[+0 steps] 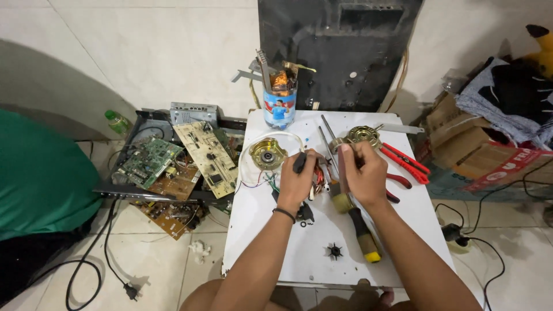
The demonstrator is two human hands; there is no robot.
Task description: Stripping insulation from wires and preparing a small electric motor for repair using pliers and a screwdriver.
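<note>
My left hand (296, 181) grips a small black part with red windings and coloured wires over the white table (299, 253). Close beside it, my right hand (364, 173) pinches a thin metal shaft that stands up from the work between both hands. A brass-coloured motor cover (267, 153) with a white wire loop lies just left of my left hand. A second round metal motor part (363, 135) sits behind my right hand. A yellow-and-black screwdriver (363, 233) lies below my right hand.
Red-handled pliers (406, 163) lie at the table's right. A printed can of tools (279, 103) stands at the back edge. Several circuit boards (173, 167) are piled in a tray on the floor at left. Cardboard boxes (484, 150) and cables crowd the right.
</note>
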